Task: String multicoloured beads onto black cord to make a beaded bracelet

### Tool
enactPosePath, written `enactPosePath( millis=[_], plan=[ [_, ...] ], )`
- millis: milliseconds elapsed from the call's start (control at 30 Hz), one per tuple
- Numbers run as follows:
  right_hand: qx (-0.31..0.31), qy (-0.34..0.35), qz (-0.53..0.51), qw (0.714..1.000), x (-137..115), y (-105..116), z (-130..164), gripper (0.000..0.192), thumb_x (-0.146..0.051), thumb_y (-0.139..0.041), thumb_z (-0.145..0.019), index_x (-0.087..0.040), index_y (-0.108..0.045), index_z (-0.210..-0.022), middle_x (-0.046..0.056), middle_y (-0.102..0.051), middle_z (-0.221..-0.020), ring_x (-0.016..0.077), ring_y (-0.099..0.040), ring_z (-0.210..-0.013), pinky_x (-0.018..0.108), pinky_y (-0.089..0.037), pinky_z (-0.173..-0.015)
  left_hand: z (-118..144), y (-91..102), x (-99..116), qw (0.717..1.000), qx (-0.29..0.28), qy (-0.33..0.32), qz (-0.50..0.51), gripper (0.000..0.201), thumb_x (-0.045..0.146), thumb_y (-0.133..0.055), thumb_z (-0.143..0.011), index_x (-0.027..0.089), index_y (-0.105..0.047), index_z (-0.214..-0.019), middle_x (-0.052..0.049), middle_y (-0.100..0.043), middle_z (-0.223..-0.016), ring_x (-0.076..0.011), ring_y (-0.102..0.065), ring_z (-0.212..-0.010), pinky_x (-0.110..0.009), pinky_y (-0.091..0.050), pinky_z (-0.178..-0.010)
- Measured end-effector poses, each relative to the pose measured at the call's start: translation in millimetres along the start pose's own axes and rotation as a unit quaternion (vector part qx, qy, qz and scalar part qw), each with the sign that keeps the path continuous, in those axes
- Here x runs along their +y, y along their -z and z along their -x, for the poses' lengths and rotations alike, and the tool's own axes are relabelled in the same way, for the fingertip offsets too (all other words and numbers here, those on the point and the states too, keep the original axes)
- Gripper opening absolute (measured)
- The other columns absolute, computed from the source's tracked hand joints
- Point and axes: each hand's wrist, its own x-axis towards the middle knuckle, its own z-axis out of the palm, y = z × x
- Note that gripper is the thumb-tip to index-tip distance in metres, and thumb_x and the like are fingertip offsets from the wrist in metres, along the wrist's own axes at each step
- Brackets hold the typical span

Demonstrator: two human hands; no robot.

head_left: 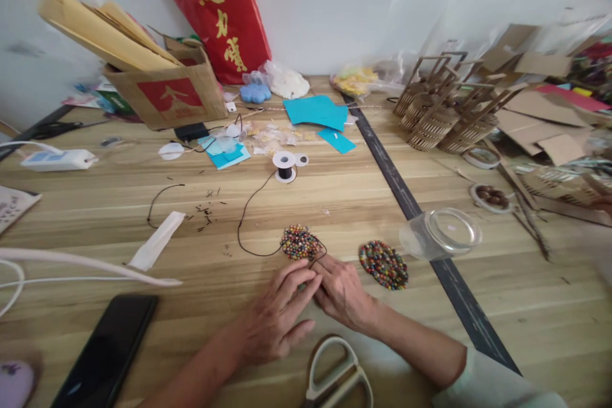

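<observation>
My left hand (pixel 277 315) and my right hand (pixel 342 293) meet at the table's near middle, fingertips pinched together on a thin black thread (pixel 248 217). Just beyond the fingertips lies a small round piece of multicoloured beads (pixel 300 242), touching them. The thread runs from it in a loop back to a white spool (pixel 285 166). A second, flat round beaded piece (pixel 384 264) lies to the right of my right hand, apart from it. What lies under the fingertips is hidden.
Scissors (pixel 337 376) lie at the near edge, a black phone (pixel 108 350) at near left. A clear round lid (pixel 447 233) sits right of the beads by a dark strip (pixel 406 201). Cardboard box (pixel 167 92), teal paper (pixel 318 111), wooden laser-cut pieces (pixel 440 111) stand further back.
</observation>
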Motion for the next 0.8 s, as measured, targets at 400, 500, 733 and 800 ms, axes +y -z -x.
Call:
enactPosePath(
  millis=[400, 500, 733, 800],
  plan=[
    [0.005, -0.003, -0.016, 1.000, 1, 1, -1, 0.009, -0.015, -0.049, -0.085, -0.017, -0.057, -0.088, 0.006, -0.062, -0.082, 0.0188, -0.057, -0.076, 0.026, -0.043, -0.063, 0, 6.0, 2, 0.998, 0.030, 0.001, 0.059, 0.046, 0.019, -0.048, -0.091, 0.014, -0.044, -0.136, -0.016, -0.052, -0.125, -0.0289, -0.036, -0.133, -0.046, -0.043, -0.106],
    [0.003, -0.018, -0.038, 0.999, 0, 4, -2, 0.012, -0.016, -0.046, -0.090, -0.018, -0.057, -0.086, 0.006, -0.062, -0.081, 0.0178, -0.058, -0.075, 0.026, -0.044, -0.065, 0, 3.8, -7, 0.985, 0.130, 0.086, 0.070, 0.031, 0.012, -0.045, -0.092, 0.015, -0.054, -0.122, -0.013, -0.059, -0.113, -0.0248, -0.048, -0.119, -0.043, -0.047, -0.099],
    [0.004, -0.020, -0.058, 0.998, 0, 6, -2, 0.011, -0.015, -0.048, -0.090, -0.018, -0.058, -0.087, 0.005, -0.062, -0.083, 0.0169, -0.060, -0.076, 0.025, -0.045, -0.067, 3, 10.0, -27, 0.977, 0.110, 0.170, 0.068, 0.012, 0.013, -0.053, -0.090, 0.015, -0.065, -0.089, -0.005, -0.064, -0.082, -0.0178, -0.057, -0.084, -0.031, -0.050, -0.077],
    [0.005, -0.020, -0.053, 0.998, 1, 5, -2, 0.010, -0.016, -0.049, -0.090, -0.018, -0.058, -0.086, 0.006, -0.062, -0.083, 0.0170, -0.060, -0.076, 0.025, -0.045, -0.066, 5, 15.2, -28, 0.975, 0.077, 0.202, 0.060, 0.010, 0.014, -0.056, -0.088, 0.015, -0.065, -0.084, -0.004, -0.064, -0.080, -0.0173, -0.058, -0.081, -0.029, -0.048, -0.075]
  ],
)
